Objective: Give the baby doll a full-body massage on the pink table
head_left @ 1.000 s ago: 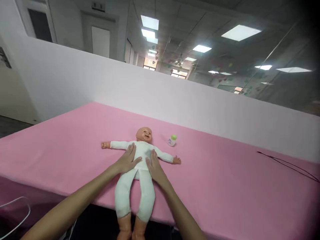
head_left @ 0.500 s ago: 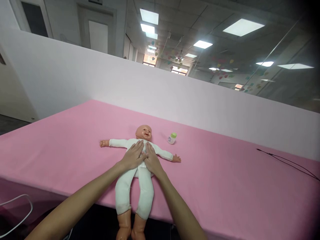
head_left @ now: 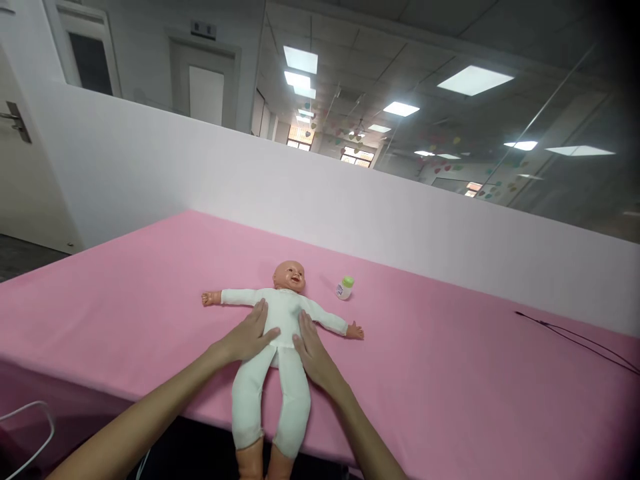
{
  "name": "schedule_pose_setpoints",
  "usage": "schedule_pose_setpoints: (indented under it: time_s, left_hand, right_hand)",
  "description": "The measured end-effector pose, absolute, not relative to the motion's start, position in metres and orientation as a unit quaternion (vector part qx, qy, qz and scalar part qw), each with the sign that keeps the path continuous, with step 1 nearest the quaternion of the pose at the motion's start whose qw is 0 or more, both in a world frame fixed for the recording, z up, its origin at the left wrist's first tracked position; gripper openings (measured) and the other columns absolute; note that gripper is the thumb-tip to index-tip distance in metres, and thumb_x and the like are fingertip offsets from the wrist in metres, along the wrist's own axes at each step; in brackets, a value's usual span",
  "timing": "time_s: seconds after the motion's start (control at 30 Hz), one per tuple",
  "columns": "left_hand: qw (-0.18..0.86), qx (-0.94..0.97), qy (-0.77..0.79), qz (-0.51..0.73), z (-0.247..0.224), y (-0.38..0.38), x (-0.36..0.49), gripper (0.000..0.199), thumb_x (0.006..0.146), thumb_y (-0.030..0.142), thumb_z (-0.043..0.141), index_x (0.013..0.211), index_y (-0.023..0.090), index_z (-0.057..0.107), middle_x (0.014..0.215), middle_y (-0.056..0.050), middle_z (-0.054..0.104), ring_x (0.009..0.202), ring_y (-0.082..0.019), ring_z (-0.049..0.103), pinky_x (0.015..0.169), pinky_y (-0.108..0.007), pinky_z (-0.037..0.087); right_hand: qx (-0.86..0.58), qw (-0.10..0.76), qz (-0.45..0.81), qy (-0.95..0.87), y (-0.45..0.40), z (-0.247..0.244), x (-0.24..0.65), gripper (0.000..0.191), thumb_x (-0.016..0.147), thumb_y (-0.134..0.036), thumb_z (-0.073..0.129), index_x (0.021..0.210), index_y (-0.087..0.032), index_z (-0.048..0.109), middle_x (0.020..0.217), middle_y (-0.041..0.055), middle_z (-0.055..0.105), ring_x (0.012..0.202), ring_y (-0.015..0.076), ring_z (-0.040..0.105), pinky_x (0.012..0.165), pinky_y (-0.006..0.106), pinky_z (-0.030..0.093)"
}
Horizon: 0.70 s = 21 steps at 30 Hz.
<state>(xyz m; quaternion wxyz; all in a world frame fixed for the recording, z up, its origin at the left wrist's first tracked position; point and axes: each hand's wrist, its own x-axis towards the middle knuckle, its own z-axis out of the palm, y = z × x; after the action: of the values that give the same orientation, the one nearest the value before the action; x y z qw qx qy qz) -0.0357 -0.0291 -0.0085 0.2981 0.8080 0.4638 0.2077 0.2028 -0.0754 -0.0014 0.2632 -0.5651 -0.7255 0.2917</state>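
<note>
A baby doll in a white cloth suit lies on its back, arms spread, its feet reaching past the near edge of the pink-covered table. My left hand rests flat on the left side of the doll's torso, fingers stretched out and thumb apart. On the opposite side of the torso, my right hand lies with its fingers extended along the doll's flank. Neither hand grips anything. Between them the doll's chest and belly are uncovered.
A small bottle with a green cap stands right of the doll's head. A thin black cable lies at the table's right side. The low white wall borders the far edge. A white cable hangs at lower left.
My hands have moved apart, from side by side on the middle of the doll's chest to the two sides of its torso, and slightly down. The camera view has tilted up a little.
</note>
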Motion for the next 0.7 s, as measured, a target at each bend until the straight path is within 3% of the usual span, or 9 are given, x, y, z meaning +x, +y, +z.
schedule_pose_setpoints:
  time_s: [0.13,0.27,0.4,0.5,0.6,0.7]
  left_hand:
    - [0.24,0.859,0.396,0.219,-0.002,-0.045,-0.014,0.088,0.102,0.067,0.032,0.166,0.008,0.015,0.172,-0.015,0.001,0.159,-0.03,-0.001,0.129,-0.05,0.012]
    - [0.188,0.864,0.389,0.257,0.002,-0.03,0.011,0.078,0.105,0.058,0.034,0.164,0.007,0.024,0.171,-0.018,0.017,0.159,-0.028,0.013,0.129,-0.047,0.016]
    - [0.144,0.857,0.405,0.285,0.0,-0.004,0.021,0.069,0.106,0.055,0.035,0.159,0.011,0.037,0.167,-0.018,0.032,0.157,-0.029,0.023,0.126,-0.05,0.023]
    - [0.107,0.843,0.433,0.301,-0.003,0.004,0.02,0.064,0.106,0.055,0.035,0.153,0.014,0.046,0.166,-0.018,0.034,0.156,-0.031,0.027,0.125,-0.052,0.025]
    - [0.123,0.811,0.483,0.306,-0.002,0.004,0.012,0.064,0.106,0.054,0.036,0.152,0.012,0.046,0.166,-0.019,0.034,0.155,-0.033,0.028,0.124,-0.053,0.026]
    - [0.178,0.772,0.528,0.308,0.005,-0.008,-0.006,0.062,0.104,0.054,0.039,0.151,0.013,0.047,0.164,-0.019,0.037,0.153,-0.036,0.033,0.118,-0.053,0.037]
  right_hand:
    - [-0.505,0.234,0.284,-0.78,-0.08,0.01,0.194,0.071,0.106,-0.059,0.032,0.166,-0.025,0.014,0.174,0.0025,0.008,0.161,0.0225,0.007,0.131,0.047,0.009]
    - [-0.479,0.246,0.258,-0.803,-0.053,0.012,0.186,0.066,0.108,-0.049,0.033,0.166,-0.027,0.013,0.174,0.0025,0.011,0.16,0.0209,0.01,0.131,0.047,0.01]
    - [-0.512,0.274,0.205,-0.788,-0.021,0.002,0.189,0.065,0.106,-0.044,0.032,0.166,-0.02,0.021,0.172,0.0072,0.019,0.16,0.0221,0.013,0.131,0.048,0.01]
    - [-0.567,0.305,0.193,-0.741,-0.007,-0.012,0.198,0.07,0.105,-0.051,0.031,0.164,-0.013,0.027,0.171,0.0125,0.024,0.159,0.025,0.018,0.13,0.049,0.013]
    - [-0.596,0.35,0.174,-0.701,-0.005,-0.023,0.211,0.076,0.103,-0.059,0.031,0.159,-0.008,0.036,0.166,0.0166,0.033,0.156,0.0282,0.028,0.129,0.049,0.02]
    - [-0.591,0.384,0.142,-0.695,-0.011,-0.021,0.225,0.069,0.102,-0.057,0.036,0.151,-0.011,0.05,0.158,0.0162,0.048,0.148,0.0293,0.042,0.125,0.049,0.029]
